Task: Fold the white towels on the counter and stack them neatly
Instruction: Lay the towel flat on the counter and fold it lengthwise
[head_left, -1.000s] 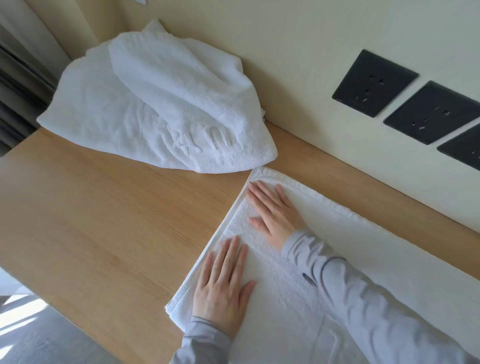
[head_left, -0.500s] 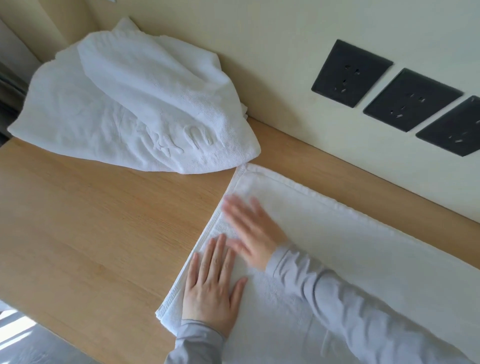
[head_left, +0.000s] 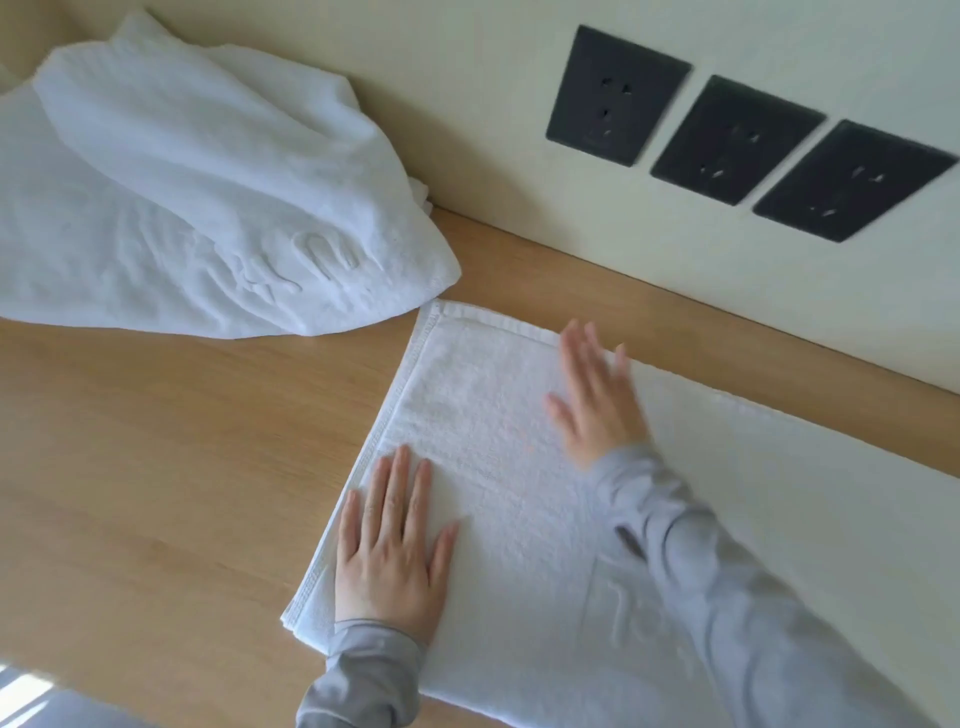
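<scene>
1. White hemmed terry towel (head_left: 509, 447): lies flat on the light wooden counter (head_left: 156, 467), fills the lower right of the frame, shows stacked layers at its near-left corner.
2. Left hand (head_left: 389, 561): rests palm down on that towel near its left edge, lower centre of the frame, fingers straight and close together, gripping nothing.
3. Right hand (head_left: 597, 400): blurred, lies open and flat on the same towel by its far hem, centre right, fingers spread, holding nothing.
4. Grey long sleeves (head_left: 727, 597): cover both forearms.
5. Crumpled white towel pile (head_left: 208, 208): sits in the upper left against the cream wall (head_left: 467, 104), lower tip just beside the flat towel's far-left corner; touching or apart, cannot tell.
6. Three black square wall sockets (head_left: 735, 140): line up in the upper right, above the counter.
</scene>
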